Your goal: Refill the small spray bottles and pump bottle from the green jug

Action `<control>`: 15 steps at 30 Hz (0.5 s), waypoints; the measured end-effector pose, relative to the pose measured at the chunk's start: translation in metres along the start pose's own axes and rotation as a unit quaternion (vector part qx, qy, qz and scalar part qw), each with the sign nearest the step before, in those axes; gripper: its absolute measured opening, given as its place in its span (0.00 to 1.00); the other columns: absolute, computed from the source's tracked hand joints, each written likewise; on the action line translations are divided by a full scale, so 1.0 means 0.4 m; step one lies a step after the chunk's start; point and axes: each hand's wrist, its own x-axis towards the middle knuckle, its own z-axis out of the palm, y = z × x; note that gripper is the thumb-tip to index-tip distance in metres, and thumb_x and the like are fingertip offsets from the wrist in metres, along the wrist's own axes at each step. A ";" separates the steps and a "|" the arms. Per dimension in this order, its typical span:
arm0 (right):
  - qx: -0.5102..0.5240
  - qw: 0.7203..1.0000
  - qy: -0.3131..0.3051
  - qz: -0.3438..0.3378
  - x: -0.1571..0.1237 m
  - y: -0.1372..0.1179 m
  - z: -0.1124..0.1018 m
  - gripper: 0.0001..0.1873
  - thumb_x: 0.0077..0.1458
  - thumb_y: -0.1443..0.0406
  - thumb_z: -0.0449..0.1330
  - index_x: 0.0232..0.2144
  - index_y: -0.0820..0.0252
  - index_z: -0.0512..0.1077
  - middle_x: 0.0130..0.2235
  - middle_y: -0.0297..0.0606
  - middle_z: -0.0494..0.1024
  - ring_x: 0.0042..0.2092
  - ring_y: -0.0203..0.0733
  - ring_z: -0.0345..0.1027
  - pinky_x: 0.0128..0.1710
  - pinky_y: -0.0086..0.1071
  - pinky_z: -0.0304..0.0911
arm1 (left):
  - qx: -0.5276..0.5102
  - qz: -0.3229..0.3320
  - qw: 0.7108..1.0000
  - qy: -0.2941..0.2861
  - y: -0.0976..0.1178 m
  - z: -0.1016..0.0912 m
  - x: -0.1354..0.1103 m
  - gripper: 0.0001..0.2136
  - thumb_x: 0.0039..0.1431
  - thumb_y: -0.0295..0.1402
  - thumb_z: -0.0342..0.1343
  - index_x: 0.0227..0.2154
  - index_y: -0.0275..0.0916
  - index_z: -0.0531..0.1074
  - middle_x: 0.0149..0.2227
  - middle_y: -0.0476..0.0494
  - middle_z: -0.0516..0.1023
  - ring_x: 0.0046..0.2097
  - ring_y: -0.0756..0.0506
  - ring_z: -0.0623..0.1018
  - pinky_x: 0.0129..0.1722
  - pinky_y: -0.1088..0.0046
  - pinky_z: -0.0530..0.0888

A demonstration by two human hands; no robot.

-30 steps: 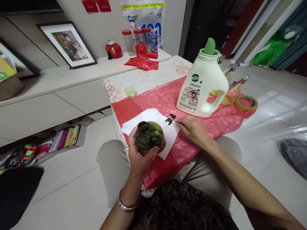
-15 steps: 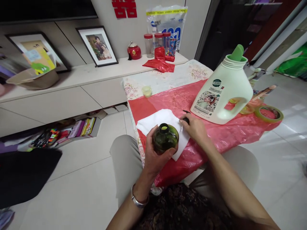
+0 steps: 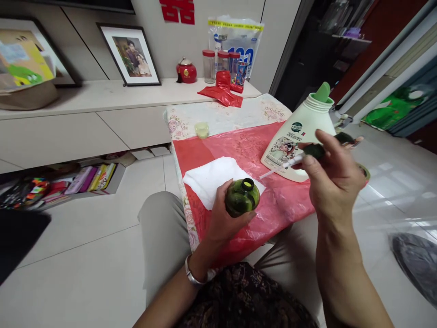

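A round dark-green bottle [image 3: 238, 199] with an uncapped neck is gripped in my left hand [image 3: 225, 218], above a folded white cloth [image 3: 208, 177] on the table. My right hand [image 3: 332, 175] is raised at the right, its fingers pinching a black pump head [image 3: 313, 150]. A thin white dip tube [image 3: 278, 171] slants down-left from the pump toward the table, apart from the bottle. Behind my right hand stands a large pale-green detergent jug [image 3: 287, 141] with a green spout; its right side is partly hidden.
A red plastic sheet [image 3: 246, 146] covers much of the table over a floral cloth [image 3: 269, 109]. A small cup of pale liquid [image 3: 201, 130] stands at the table's left edge. Lidded jars [image 3: 209, 68] and a red pot [image 3: 186, 73] line the cabinet. A tape roll [image 3: 363, 173] is partly hidden at right.
My right hand has lifted from the cloth up and to the right, with the pump and its tube now showing. The bottle in my left hand has shifted slightly right.
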 end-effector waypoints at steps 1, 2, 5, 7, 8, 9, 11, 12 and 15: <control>0.014 1.000 0.025 -0.013 0.002 -0.014 0.001 0.26 0.61 0.62 0.66 0.61 0.42 0.72 0.53 0.38 0.79 0.48 0.47 0.78 0.41 0.44 0.79 | 0.006 0.005 1.000 -0.005 -0.004 0.003 -0.001 0.43 0.44 0.37 0.75 0.63 0.47 0.62 0.62 0.39 0.71 0.63 0.33 0.74 0.66 0.47 0.71; 0.023 0.998 0.043 -0.025 0.002 -0.029 0.005 0.26 0.61 0.63 0.67 0.61 0.42 0.74 0.53 0.38 0.79 0.49 0.48 0.78 0.40 0.44 0.79 | 0.011 0.011 1.000 -0.009 -0.006 0.004 -0.001 0.43 0.44 0.38 0.75 0.63 0.46 0.62 0.62 0.39 0.71 0.63 0.33 0.74 0.66 0.47 0.70; 0.014 0.998 0.023 -0.055 0.000 -0.069 0.015 0.28 0.60 0.66 0.67 0.61 0.42 0.74 0.55 0.38 0.79 0.53 0.50 0.77 0.48 0.49 0.77 | 0.024 0.028 0.999 -0.018 -0.009 0.005 -0.004 0.43 0.44 0.37 0.75 0.63 0.45 0.61 0.62 0.38 0.71 0.63 0.33 0.73 0.66 0.47 0.70; -0.022 0.996 -0.033 -0.075 -0.001 -0.090 0.018 0.29 0.60 0.68 0.67 0.62 0.44 0.73 0.55 0.38 0.80 0.53 0.50 0.77 0.54 0.50 0.74 | 0.035 0.032 0.999 -0.023 -0.008 0.004 -0.005 0.43 0.45 0.37 0.75 0.63 0.45 0.60 0.62 0.37 0.71 0.64 0.33 0.73 0.67 0.46 0.69; -0.045 0.993 -0.067 -0.090 -0.002 -0.098 0.019 0.30 0.60 0.69 0.66 0.63 0.44 0.72 0.54 0.38 0.80 0.52 0.48 0.77 0.54 0.48 0.73 | 0.041 0.035 0.998 -0.025 -0.008 0.004 -0.006 0.43 0.45 0.36 0.74 0.63 0.45 0.60 0.63 0.37 0.70 0.64 0.32 0.73 0.67 0.46 0.69; -0.067 0.987 -0.100 -0.109 -0.003 -0.104 0.021 0.30 0.61 0.70 0.66 0.63 0.45 0.72 0.53 0.38 0.81 0.51 0.46 0.77 0.53 0.45 0.74 | 0.046 0.038 0.998 -0.025 -0.008 0.004 -0.006 0.43 0.45 0.36 0.74 0.64 0.45 0.60 0.63 0.36 0.70 0.64 0.32 0.73 0.67 0.46 0.69; -0.095 0.971 -0.164 -0.147 -0.008 -0.108 0.027 0.30 0.61 0.72 0.65 0.63 0.46 0.72 0.50 0.37 0.82 0.48 0.42 0.77 0.49 0.39 0.74 | 0.055 0.046 0.997 -0.023 -0.010 0.005 -0.006 0.43 0.46 0.37 0.74 0.64 0.44 0.60 0.63 0.36 0.70 0.64 0.32 0.73 0.66 0.46 0.69; -0.096 0.964 -0.189 -0.160 -0.013 -0.106 0.031 0.29 0.62 0.72 0.64 0.63 0.47 0.72 0.49 0.37 0.82 0.48 0.41 0.77 0.49 0.37 0.74 | 0.057 0.049 0.997 -0.022 -0.012 0.006 -0.006 0.43 0.46 0.38 0.74 0.64 0.44 0.60 0.63 0.35 0.70 0.64 0.32 0.73 0.65 0.46 0.70; -0.057 0.959 -0.234 -0.150 -0.040 -0.086 0.048 0.26 0.63 0.73 0.62 0.60 0.49 0.74 0.51 0.39 0.81 0.53 0.41 0.76 0.54 0.37 0.72 | 0.055 0.060 0.996 -0.022 -0.019 0.008 -0.004 0.42 0.47 0.38 0.74 0.64 0.44 0.59 0.63 0.35 0.70 0.63 0.33 0.73 0.64 0.46 0.71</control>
